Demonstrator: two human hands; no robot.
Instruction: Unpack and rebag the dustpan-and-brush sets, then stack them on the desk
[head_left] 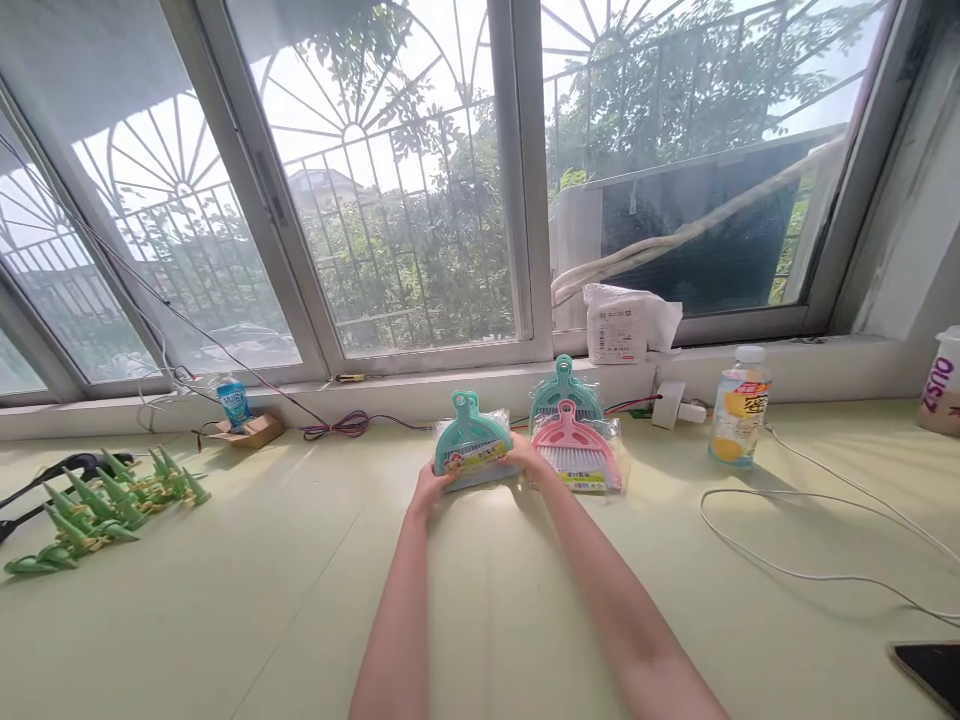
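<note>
Both my arms reach forward over the pale green table (262, 600). My left hand (429, 492) and my right hand (527, 458) grip the two sides of a teal mini dustpan-and-brush set (472, 445) in clear wrapping, held near the window sill. Just to its right lies a pink set of the same kind (577, 455), and a second teal set (564, 392) lies behind that one. The right hand sits between the held teal set and the pink one.
A drink bottle (739, 420) stands at the right with a white cable (787, 570) looping over the table. A white packet (626, 322) rests on the sill. Green clips (97, 505) lie at the left, a small blue bottle (234, 402) on a cardboard box, a phone (930, 668) at the bottom right.
</note>
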